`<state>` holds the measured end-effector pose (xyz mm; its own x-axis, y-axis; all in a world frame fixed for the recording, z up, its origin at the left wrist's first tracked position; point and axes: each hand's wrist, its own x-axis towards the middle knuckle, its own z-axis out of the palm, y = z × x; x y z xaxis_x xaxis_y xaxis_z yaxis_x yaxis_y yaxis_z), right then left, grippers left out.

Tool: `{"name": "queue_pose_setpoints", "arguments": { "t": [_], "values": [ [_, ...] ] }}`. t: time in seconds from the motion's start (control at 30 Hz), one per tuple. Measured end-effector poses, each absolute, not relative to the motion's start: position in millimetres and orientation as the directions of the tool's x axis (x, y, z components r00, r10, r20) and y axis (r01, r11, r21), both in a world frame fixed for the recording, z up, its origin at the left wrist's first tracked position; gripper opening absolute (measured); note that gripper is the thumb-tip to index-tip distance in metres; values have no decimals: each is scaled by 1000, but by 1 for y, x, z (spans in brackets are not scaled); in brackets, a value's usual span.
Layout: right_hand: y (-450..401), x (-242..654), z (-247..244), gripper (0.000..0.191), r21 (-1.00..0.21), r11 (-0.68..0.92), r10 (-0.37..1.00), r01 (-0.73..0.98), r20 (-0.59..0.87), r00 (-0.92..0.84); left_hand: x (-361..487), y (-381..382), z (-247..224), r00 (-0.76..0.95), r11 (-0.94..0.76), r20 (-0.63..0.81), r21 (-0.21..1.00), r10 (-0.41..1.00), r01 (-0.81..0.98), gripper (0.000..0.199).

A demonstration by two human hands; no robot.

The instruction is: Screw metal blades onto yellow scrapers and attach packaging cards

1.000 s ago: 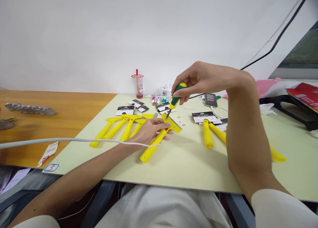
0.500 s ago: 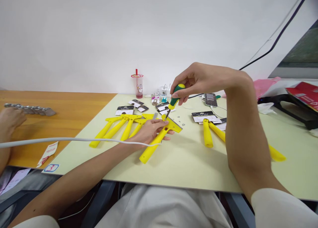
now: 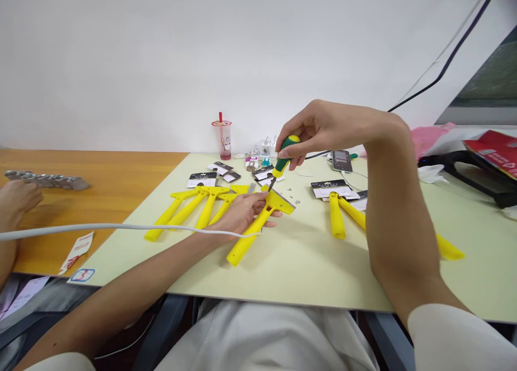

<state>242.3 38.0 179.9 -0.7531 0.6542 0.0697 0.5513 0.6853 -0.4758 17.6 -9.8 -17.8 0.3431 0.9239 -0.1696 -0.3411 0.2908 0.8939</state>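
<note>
My left hand [image 3: 247,212] is closed around the head end of a yellow scraper [image 3: 251,235], whose handle slants down toward the table's front edge. A metal blade edge shows along the far side of its head. From above, my right hand [image 3: 309,131] grips a green and yellow screwdriver [image 3: 286,156], tilted, with its tip at the scraper's head near my left thumb. Small metal pieces [image 3: 298,202] lie just beyond the scraper. Several more yellow scrapers [image 3: 205,209] lie fanned out left of my left hand, partly behind it.
Black-and-white cards [image 3: 202,180] lie behind the scrapers. At right are yellow handles [image 3: 337,220], another card [image 3: 332,189] and a phone [image 3: 341,161]. A cup [image 3: 225,142] stands by the wall. A white cable [image 3: 121,226] crosses in front. At far left, another person's hand [image 3: 20,198] touches metal padlocks [image 3: 48,180].
The view has shifted very slightly. Both hands, the scraper and the screwdriver keep nearly the same positions.
</note>
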Motion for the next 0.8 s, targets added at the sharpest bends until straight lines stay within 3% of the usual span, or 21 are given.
{"name": "queue_pose_setpoints", "arguments": {
  "t": [0.8],
  "values": [
    [29, 241, 183, 38, -486, 646, 717, 589, 122, -686, 18, -12, -13, 297, 292, -193, 894, 935, -340, 26]
  ]
}}
